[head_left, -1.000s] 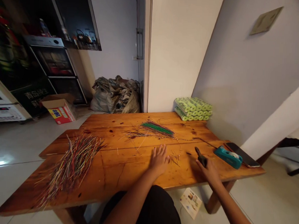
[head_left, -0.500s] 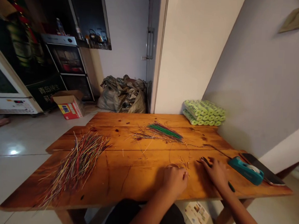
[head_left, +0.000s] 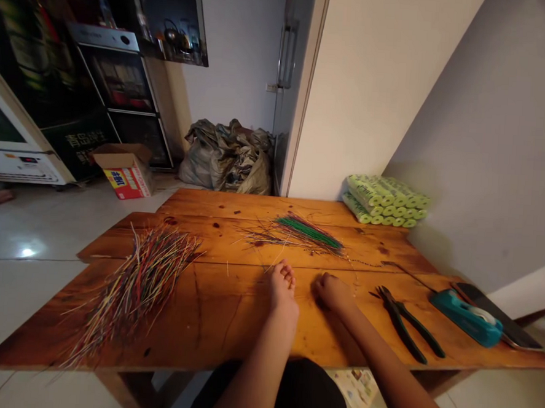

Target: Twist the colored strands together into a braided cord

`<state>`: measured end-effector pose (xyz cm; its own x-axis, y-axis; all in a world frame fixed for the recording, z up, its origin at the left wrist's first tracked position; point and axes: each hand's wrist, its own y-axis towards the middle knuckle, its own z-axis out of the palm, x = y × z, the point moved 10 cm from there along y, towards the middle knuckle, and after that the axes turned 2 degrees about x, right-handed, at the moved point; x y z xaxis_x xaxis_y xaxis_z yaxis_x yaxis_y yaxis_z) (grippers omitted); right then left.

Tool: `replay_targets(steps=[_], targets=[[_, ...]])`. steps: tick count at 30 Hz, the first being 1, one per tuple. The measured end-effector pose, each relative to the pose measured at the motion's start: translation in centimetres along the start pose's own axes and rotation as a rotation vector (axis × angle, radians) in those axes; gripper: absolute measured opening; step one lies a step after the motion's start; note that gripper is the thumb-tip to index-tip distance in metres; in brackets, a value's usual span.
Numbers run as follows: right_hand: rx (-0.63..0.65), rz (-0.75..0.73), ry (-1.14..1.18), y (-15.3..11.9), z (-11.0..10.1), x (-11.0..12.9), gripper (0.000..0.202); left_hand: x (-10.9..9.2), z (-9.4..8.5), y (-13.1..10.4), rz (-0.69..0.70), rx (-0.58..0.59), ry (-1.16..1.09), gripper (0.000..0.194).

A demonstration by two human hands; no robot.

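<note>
My left hand [head_left: 284, 283] is turned palm up over the middle of the wooden table [head_left: 230, 287], its fingers curled in; whatever they hold is too small to tell. To its right my right hand [head_left: 334, 293] is closed low over the wood, its contents hidden. Beyond both hands lies a bundle of green and dark wires [head_left: 310, 232] with thin loose strands. Black-handled pliers [head_left: 406, 323] rest with handles spread, right of my right hand. A large heap of multicoloured wires [head_left: 143, 282] covers the table's left part.
A teal tape dispenser [head_left: 468, 317] and a dark flat device [head_left: 501, 316] lie at the right end. Green-wrapped rolls [head_left: 386, 202] are stacked at the back right. Behind the table are bulky sacks [head_left: 226, 158] and an open carton [head_left: 124, 173] on the floor.
My right hand has left the pliers and moved left. My left hand has moved forward and left and turned palm up. Small wire pieces near it no longer show, and the view has shifted slightly.
</note>
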<state>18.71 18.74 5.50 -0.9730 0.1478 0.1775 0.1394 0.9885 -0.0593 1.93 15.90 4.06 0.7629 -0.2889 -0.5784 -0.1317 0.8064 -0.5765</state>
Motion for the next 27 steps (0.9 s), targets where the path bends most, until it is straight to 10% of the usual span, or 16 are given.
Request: replay_targets(steps=[5, 10, 14, 21, 27], targets=[[-0.031, -0.113, 0.114, -4.0, -2.1, 1.1, 0.025, 2.7, -0.2, -1.3, -0.088, 0.008, 0.018, 0.016], [-0.106, -0.400, 0.299, -8.0, -3.8, 5.0, 0.018, 5.1, 3.0, -3.4, -0.217, 0.386, 0.110, 0.027], [-0.096, -0.466, 0.395, -7.8, -3.7, 5.3, 0.023, 3.3, 3.1, -2.9, -0.107, 0.399, 0.111, 0.030], [-0.193, -0.280, 0.315, -2.9, -4.4, -0.6, 0.037, -2.3, -0.8, -1.9, 0.115, 0.070, -0.119, 0.027], [-0.083, -0.460, 0.110, -2.2, -2.3, 2.0, 0.024, -5.8, -1.0, -2.6, 0.206, 0.082, -0.426, 0.022]])
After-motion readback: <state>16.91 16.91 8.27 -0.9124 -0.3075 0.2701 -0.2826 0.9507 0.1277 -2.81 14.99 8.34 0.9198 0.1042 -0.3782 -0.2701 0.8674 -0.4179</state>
